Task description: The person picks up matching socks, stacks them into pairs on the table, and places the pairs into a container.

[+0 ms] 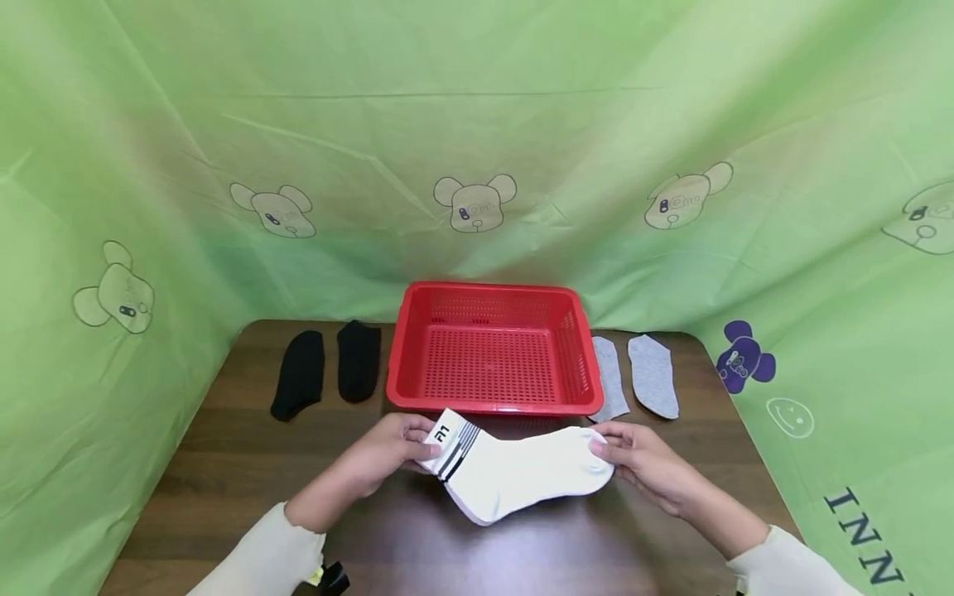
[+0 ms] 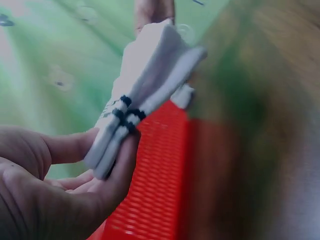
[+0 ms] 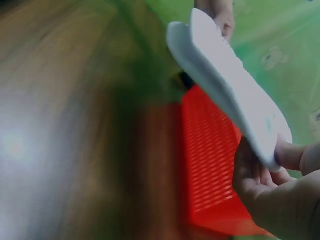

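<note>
A pair of white socks (image 1: 529, 468), laid one against the other, is stretched sideways between my two hands above the table, in front of the basket. Dark stripes and black lettering mark the cuff end. My left hand (image 1: 391, 451) pinches that cuff between thumb and fingers. At the toe end, my right hand (image 1: 644, 463) pinches the fabric the same way. Both layers show edge-on in the left wrist view, where the striped cuffs (image 2: 120, 117) lie together. In the right wrist view the white socks (image 3: 235, 85) part slightly at the heels.
A red perforated basket (image 1: 398, 372) stands at the back middle of the wooden table (image 1: 246, 488). Left of it lie two black socks (image 1: 300, 372); to its right are two grey socks (image 1: 652, 377), one partly behind the basket's edge. A green patterned curtain (image 1: 477, 108) surrounds the table.
</note>
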Tool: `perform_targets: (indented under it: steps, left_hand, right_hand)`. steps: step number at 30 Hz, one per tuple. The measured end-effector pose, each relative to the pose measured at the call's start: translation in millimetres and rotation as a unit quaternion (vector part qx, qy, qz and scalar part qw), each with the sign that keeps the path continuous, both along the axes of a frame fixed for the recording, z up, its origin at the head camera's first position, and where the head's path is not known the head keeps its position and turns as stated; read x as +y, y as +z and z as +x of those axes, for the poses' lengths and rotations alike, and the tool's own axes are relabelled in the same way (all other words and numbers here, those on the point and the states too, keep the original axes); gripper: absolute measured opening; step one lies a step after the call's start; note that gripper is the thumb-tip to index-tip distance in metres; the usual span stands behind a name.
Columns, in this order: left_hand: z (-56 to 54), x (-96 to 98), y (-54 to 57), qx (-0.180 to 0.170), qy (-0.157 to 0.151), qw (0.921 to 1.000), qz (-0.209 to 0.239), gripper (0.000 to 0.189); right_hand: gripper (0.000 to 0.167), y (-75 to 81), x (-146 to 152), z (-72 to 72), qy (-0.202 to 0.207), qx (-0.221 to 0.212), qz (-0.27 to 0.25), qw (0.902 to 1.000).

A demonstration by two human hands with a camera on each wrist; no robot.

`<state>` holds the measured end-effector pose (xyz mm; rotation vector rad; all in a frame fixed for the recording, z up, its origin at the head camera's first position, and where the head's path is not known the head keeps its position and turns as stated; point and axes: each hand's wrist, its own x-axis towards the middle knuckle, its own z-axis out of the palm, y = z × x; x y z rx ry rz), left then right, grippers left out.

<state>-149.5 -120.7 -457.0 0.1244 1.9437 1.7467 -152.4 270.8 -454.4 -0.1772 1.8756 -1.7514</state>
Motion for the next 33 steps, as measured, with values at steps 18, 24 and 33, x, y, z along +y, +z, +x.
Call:
perform_targets:
  steps: [18, 24, 33]
  left_hand:
    - [-41.0, -20.5, 79.4, 0.020, 0.045, 0.9986, -0.019, 0.038]
    - [-72.1, -17.1, 87.1, 0.039, 0.088, 0.9933, -0.065, 0.041]
    - [-114.9, -7.9, 78.7, 0.047, 0.147, 0.9802, -0.124, 0.043]
  right_hand:
    - [0.019, 75.9, -13.9, -50.5, -0.056, 0.009, -0.091, 0.9942]
    - [0.022, 79.4, -26.9, -83.3, -0.112, 0.007, -0.093, 0.9893]
    - [0.056, 64.8, -48.9, -126.3, -0.166, 0.023, -0.023, 0.9856]
